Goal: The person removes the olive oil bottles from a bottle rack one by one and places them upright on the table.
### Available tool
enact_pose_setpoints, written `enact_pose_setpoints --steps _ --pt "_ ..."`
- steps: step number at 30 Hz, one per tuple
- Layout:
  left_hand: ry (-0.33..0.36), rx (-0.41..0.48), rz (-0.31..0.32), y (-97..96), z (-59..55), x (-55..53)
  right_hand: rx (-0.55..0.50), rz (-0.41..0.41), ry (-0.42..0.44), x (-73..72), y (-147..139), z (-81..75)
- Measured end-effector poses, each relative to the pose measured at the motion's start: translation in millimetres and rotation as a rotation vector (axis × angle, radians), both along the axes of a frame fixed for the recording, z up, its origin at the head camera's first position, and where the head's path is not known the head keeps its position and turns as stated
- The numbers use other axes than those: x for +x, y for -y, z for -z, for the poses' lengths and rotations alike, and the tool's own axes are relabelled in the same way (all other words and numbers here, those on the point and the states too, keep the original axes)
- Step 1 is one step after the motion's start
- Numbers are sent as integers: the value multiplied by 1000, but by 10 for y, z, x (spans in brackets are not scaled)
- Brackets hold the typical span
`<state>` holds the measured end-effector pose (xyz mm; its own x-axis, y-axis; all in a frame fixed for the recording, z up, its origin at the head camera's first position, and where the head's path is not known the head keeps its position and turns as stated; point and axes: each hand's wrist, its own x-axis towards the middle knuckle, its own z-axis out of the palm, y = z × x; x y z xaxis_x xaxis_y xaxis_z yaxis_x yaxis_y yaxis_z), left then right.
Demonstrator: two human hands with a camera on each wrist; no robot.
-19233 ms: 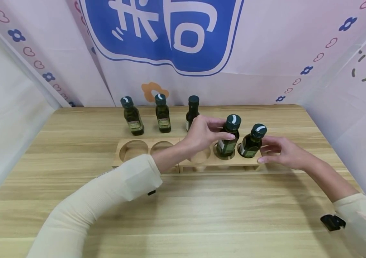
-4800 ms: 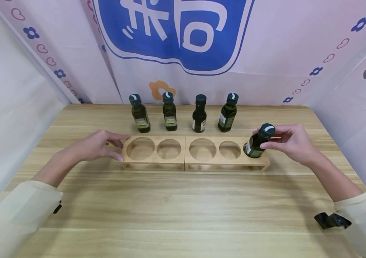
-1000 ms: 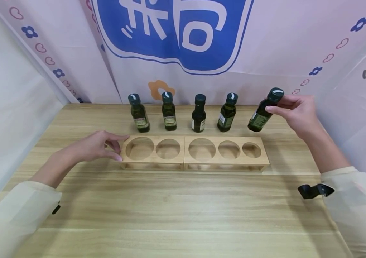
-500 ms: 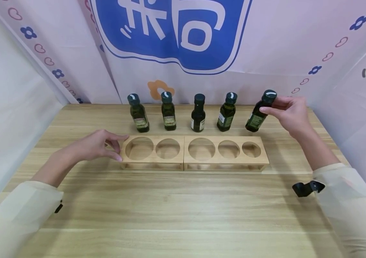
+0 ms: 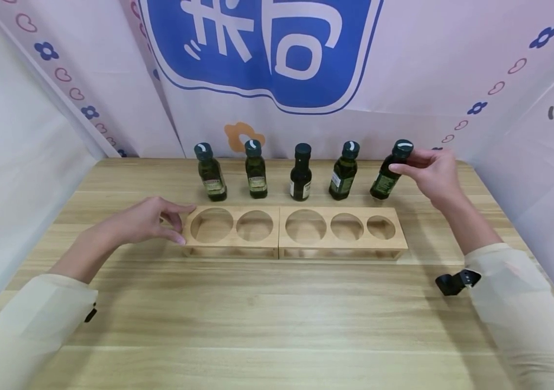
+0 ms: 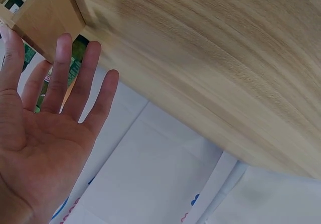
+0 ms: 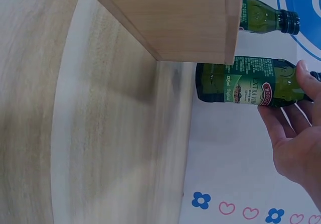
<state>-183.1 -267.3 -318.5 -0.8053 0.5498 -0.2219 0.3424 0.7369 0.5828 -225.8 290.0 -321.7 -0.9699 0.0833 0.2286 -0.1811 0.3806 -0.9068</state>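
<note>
My right hand (image 5: 435, 172) pinches a small dark green olive oil bottle (image 5: 388, 176) near its neck, behind the right end of the wooden rack (image 5: 279, 227). The bottle leans slightly right; whether its base touches the table I cannot tell. In the right wrist view its label (image 7: 248, 86) shows, with the thumb and fingers round the upper part. My left hand (image 5: 142, 222) holds the rack's left end, thumb at the front corner and index finger at the back one. The left wrist view shows the other fingers of the left hand (image 6: 47, 133) extended beside the end panel (image 6: 50, 20).
Several bottles stand in a row behind the rack: two with light labels (image 5: 212, 176) (image 5: 256, 173), a slimmer dark one (image 5: 301, 176) and another green one (image 5: 342, 173). The rack has several round holes of differing sizes. A printed cloth (image 5: 404, 81) hangs behind the table (image 5: 267, 314).
The bottle in my right hand was in the rack's rightmost hole earlier. Over the last second it has come down and slightly left, more upright. My left hand stays on the rack.
</note>
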Motion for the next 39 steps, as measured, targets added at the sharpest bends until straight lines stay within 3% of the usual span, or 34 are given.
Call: enact_pose_setpoints --steps 26,39 --pt "-6 10 1 16 23 3 96 5 78 -110 -23 130" --pt "-3 3 0 10 21 2 34 -19 32 -120 -32 177"
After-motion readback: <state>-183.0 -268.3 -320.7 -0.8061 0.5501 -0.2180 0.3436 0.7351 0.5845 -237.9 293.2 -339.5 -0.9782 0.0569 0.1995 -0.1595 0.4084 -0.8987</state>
